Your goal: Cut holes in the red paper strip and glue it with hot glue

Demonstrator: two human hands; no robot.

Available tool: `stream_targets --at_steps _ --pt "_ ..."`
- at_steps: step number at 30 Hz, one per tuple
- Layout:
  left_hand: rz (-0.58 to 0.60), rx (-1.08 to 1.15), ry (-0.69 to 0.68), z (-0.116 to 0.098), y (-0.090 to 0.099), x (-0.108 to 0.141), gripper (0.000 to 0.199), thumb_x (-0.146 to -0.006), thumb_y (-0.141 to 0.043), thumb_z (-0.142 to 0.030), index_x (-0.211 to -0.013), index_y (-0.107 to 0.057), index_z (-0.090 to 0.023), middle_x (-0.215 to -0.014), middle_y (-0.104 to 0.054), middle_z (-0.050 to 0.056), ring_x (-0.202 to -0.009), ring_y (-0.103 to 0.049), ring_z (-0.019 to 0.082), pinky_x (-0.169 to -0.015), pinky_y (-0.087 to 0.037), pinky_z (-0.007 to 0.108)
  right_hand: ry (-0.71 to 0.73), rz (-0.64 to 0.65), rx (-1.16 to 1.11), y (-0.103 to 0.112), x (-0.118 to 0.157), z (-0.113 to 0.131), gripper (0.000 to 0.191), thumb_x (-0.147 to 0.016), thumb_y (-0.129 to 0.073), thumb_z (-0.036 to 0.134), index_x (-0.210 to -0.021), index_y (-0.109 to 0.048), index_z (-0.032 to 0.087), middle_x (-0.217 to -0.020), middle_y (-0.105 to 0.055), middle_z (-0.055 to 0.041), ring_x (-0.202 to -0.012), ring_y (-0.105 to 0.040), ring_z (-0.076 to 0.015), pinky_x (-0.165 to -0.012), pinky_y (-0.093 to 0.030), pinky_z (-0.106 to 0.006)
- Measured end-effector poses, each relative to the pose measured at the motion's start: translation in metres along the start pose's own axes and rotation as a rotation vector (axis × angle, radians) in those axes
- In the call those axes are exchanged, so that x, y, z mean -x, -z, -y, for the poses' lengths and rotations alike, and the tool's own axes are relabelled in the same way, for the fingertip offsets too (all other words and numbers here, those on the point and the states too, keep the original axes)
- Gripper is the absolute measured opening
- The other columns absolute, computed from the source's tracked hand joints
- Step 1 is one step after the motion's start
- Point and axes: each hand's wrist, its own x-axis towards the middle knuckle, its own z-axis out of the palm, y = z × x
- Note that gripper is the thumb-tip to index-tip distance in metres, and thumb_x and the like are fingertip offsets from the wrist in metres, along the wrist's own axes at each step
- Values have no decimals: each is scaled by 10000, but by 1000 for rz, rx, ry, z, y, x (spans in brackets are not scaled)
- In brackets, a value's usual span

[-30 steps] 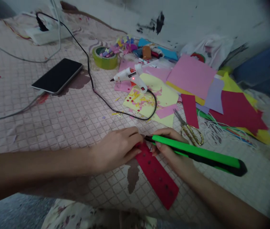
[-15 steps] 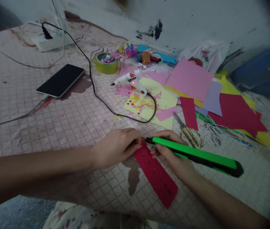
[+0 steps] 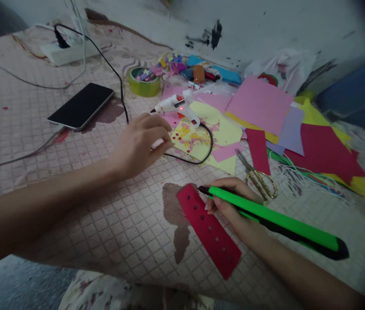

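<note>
A strip of red paper (image 3: 206, 230) with a row of several small round holes lies slantwise on the quilted cloth. My right hand (image 3: 230, 204) grips what looks like a green and black utility knife (image 3: 276, 215) like a pen. Its thin dark tip is beside the strip's upper end. Above the cloth, left of the strip, my left hand (image 3: 143, 144) is raised with loosely curved fingers apart. I see nothing held in it. Close to its fingertips is a white glue gun (image 3: 182, 105) with a lit red light.
Gold-handled scissors (image 3: 256, 176) lie right of the yellow sheet (image 3: 224, 125) strewn with paper bits. Coloured paper (image 3: 263, 103) and white string (image 3: 292, 181) are at the right. Further left are a tape roll (image 3: 143, 86), a phone (image 3: 82, 105) and a power strip (image 3: 69, 51).
My left hand has let go of the red strip's upper end and moved up and left, toward the glue gun. The right hand and its green tool stay almost where they were.
</note>
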Motion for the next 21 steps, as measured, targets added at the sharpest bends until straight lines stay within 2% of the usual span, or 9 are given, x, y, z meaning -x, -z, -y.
stream_targets --at_steps 2,4,6,8,12,16,21 --pt "114 192 -87 -9 -4 6 117 -982 -583 -253 -921 -647 -176 -1025 -714 59 -978 -658 199 -912 -521 364 25 -1 -30 3 1 -4 85 -895 -673 280 -970 -668 240 -680 -726 6 -573 -702 -158 -522 -595 -271" --pt "274 368 -153 -22 -9 12 138 -989 -593 -259 -1082 -643 -170 -1098 -716 82 -1054 -654 206 -952 -514 357 55 -5 -82 6 1 -9 94 -917 -665 268 -1010 -664 256 -688 -716 20 -578 -691 -145 -533 -584 -263" --pt "387 518 -220 -33 -14 17 216 -980 -617 -258 -1181 -618 -180 -1196 -703 102 -1131 -638 213 -1002 -501 358 77 -27 -126 10 0 -14 112 -925 -668 275 -1037 -659 274 -695 -705 30 -574 -676 -140 -528 -571 -264" --pt "469 562 -249 -39 -18 19 316 -958 -655 -269 -1253 -587 -178 -1274 -672 120 -1206 -598 239 -1068 -462 392 80 -56 -135 12 -1 -17 121 -919 -678 303 -1037 -658 281 -699 -696 27 -562 -664 -148 -509 -560 -277" --pt "519 457 -241 -41 -22 19 400 -909 -706 -281 -1270 -596 -150 -1230 -634 137 -1159 -559 277 -1049 -434 436 81 -62 -103 13 -3 -18 128 -909 -688 339 -1017 -656 278 -669 -676 23 -548 -654 -162 -495 -552 -298" --pt "562 377 -125 -43 -22 18 331 -815 -803 -313 -1085 -665 -180 -1112 -595 93 -1081 -525 273 -962 -428 413 118 -50 -83 10 -1 -16 108 -929 -664 326 -1028 -662 285 -674 -689 24 -541 -656 -154 -500 -553 -291" --pt "559 401 -20 -49 -20 15 390 -691 -891 -300 -943 -625 -166 -1051 -605 57 -1057 -529 260 -915 -413 375 158 -36 -133 11 1 -12 141 -920 -676 244 -1057 -670 276 -712 -702 28 -563 -665 -136 -521 -560 -271"
